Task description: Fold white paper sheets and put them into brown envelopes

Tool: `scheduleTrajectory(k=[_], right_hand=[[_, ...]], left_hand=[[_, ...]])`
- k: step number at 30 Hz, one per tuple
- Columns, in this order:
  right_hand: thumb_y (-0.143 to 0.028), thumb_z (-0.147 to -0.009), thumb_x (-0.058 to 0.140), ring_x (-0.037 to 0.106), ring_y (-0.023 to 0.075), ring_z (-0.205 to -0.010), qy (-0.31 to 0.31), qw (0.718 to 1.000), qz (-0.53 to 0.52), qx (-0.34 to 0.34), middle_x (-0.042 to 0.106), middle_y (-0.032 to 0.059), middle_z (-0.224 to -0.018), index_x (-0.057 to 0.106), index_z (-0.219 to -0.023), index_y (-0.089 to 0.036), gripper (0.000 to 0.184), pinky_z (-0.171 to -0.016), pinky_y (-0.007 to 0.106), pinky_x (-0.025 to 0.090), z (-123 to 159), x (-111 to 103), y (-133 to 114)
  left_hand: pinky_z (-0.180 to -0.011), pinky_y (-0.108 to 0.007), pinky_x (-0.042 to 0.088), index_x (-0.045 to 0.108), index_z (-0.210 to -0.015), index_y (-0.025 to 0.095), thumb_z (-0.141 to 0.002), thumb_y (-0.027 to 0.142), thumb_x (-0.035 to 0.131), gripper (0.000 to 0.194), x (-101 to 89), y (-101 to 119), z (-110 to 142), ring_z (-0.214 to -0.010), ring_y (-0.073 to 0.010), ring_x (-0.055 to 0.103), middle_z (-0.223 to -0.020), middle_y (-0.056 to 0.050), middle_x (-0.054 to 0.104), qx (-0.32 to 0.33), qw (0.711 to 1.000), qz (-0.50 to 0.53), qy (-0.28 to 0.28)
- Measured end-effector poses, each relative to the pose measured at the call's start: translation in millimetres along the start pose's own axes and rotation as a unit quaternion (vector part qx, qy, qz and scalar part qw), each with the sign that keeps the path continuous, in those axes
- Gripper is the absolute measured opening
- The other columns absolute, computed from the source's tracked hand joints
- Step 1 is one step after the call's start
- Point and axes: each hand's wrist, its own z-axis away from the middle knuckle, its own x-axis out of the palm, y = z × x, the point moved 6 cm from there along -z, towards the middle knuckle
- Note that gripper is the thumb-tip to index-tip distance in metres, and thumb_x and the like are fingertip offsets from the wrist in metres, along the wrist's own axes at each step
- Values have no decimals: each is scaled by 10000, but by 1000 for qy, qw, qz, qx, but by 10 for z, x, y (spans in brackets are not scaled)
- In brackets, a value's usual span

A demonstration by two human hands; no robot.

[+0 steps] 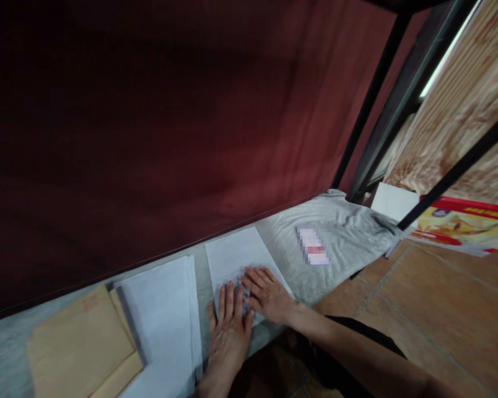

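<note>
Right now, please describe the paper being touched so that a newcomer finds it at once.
Below the big dark red surface lies a grey cloth. On it, right of the white stack, is the white paper. Only this paper has the left hand and right hand on it.

A dark red panel [191, 138] blocks the far side, a black post [370, 100] the right. Room lies open above the far end of the white paper sheet [240, 251].

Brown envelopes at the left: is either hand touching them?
No, the left hand and right hand both rest at the white sheet, with the white paper stack between them and the brown envelopes.
</note>
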Motion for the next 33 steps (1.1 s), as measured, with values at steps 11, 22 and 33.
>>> scheduleTrajectory(k=[11, 22, 33], right_hand=[[-528, -1029, 404, 219, 240, -1509, -116, 992, -18, -44, 270, 55, -1634, 327, -1552, -291, 579, -1236, 498, 147, 158, -56, 140], [-577, -836, 695, 161, 248, -1523, -240, 961, -136, -34, 255, 69, -1639, 341, -1545, -296, 840, -1240, 467, 48, 227, -412, 299], [-287, -937, 579, 610, 215, -1218, -160, 945, -282, -39, 654, 58, -1341, 635, -1344, -253, 413, -1065, 335, 423, 208, -755, 480]], left_hand=[[-1142, -576, 365, 512, -1423, 130, -825, 280, 551, 618, -163, -13, 135, -1433, -325, 401, -1542, -162, 430, 112, 983, 2, -147], [-1039, -446, 519, 623, -1301, 129, -795, 58, 455, 538, -150, -115, 157, -1281, -292, 585, -1403, -157, 597, 127, 981, 12, -143], [-830, -209, 586, 761, -1008, 267, -932, 480, 530, 323, -621, -491, 42, -904, -175, 753, -1012, -12, 791, -6, 928, 365, -71]])
